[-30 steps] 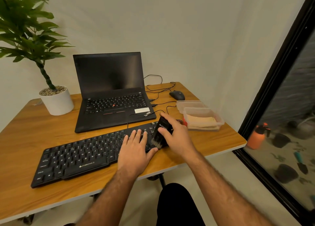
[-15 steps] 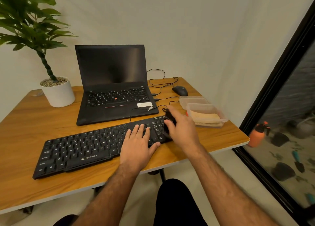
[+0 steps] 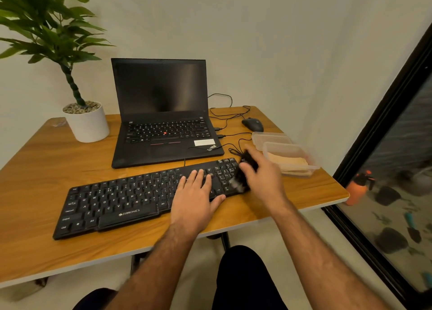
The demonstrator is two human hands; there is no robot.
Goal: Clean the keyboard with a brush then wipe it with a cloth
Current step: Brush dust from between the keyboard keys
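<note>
One keyboard (image 3: 145,198) is lying long-ways across the table (image 3: 42,169). The right hand (image 3: 264,181) is gripping the brush (image 3: 243,176) (blurry) over its right end, while the left hand (image 3: 194,202) is resting flat beside, pressing down.

Matt black plastic keyboard (image 3: 131,199), glossy wood-grain table (image 3: 46,169), clear plastic containers (image 3: 289,153)

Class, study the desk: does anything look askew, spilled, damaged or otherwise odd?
Only the keyboard is askew, lying at a slant to the desk edge and the laptop. Nothing looks spilled or damaged.
</note>
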